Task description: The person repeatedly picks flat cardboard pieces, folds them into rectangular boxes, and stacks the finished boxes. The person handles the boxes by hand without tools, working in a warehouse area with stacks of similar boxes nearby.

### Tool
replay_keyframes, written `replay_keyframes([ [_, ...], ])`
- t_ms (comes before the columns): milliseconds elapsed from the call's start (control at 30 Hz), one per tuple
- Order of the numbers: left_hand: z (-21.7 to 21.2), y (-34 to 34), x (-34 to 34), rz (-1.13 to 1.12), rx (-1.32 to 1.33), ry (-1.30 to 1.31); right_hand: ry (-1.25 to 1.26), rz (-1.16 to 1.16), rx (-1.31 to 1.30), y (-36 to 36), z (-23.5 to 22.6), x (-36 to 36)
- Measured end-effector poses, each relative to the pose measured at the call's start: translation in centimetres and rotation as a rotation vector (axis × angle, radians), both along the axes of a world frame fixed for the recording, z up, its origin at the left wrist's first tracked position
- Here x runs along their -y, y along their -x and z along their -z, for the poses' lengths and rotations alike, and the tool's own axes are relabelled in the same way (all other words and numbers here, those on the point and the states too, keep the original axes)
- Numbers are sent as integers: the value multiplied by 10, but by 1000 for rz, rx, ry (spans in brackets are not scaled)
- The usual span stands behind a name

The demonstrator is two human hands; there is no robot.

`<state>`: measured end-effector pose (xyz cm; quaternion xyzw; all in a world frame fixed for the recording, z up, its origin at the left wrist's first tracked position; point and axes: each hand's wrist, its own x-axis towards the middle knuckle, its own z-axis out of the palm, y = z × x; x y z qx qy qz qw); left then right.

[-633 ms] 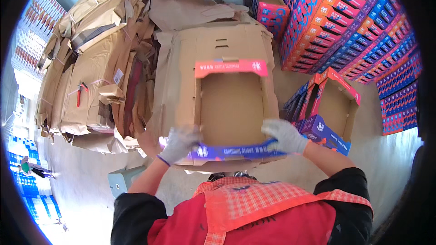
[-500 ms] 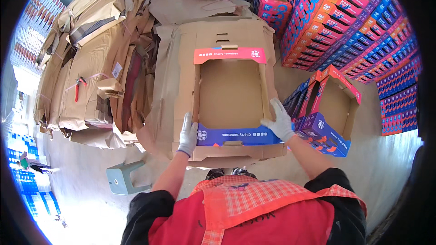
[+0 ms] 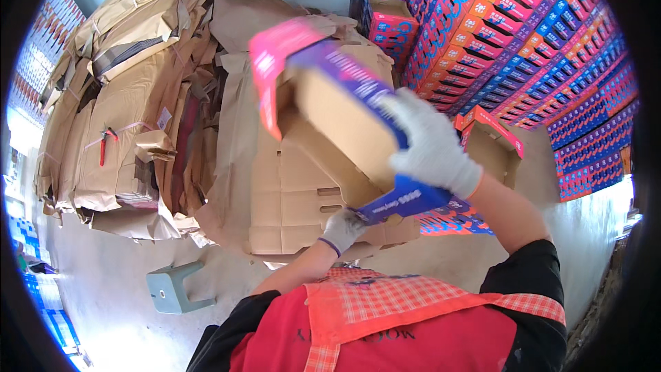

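Observation:
A cardboard tray box, pink at one end and purple-blue along its side, is held up at a tilt above a stack of flat brown cardboard blanks. Motion blurs its far end. My gloved right hand grips the raised right side of it, fingers over the wall. At the near blue corner, my gloved left hand holds the lower edge; its fingertips are partly hidden. Just right of my right hand, another folded tray box stands on the floor, partly covered by my arm.
Bundles of brown-wrapped cardboard rise at the left, with red-handled pliers on them. A grey-green stool stands on the floor near left. Tall stacks of colourful boxes line the far right.
The tray box has been lifted off the flat stack, turned and tilted. My right hand has moved up and farther away with it; my left hand has shifted right and nearer.

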<state>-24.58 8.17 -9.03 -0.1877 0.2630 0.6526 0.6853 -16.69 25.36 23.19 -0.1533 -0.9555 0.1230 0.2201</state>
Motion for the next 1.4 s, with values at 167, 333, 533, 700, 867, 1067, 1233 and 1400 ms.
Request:
replay_keyframes([
  [167,-78,3,39,497,-782,-107,203,-291,-81,34,43,29],
  [333,-243,23,26,104,-2936,-443,699,161,-977,39,69,6],
  [533,-282,73,-55,477,-2845,-333,168,259,-414,1,44,7],
  [700,-271,80,-52,538,-2776,-381,-39,115,-72,-25,34,-20],
  [867,-275,80,-54,618,-2724,-388,-324,12,288,2,30,-26],
  [1067,-263,71,-38,302,-2795,-374,-6,88,188,50,60,-35],
  [1233,-251,89,-49,-201,-1692,-570,147,69,223,47,44,-5],
  [1400,-237,128,-1,-126,-1987,-371,86,-64,156,59,27,31],
])
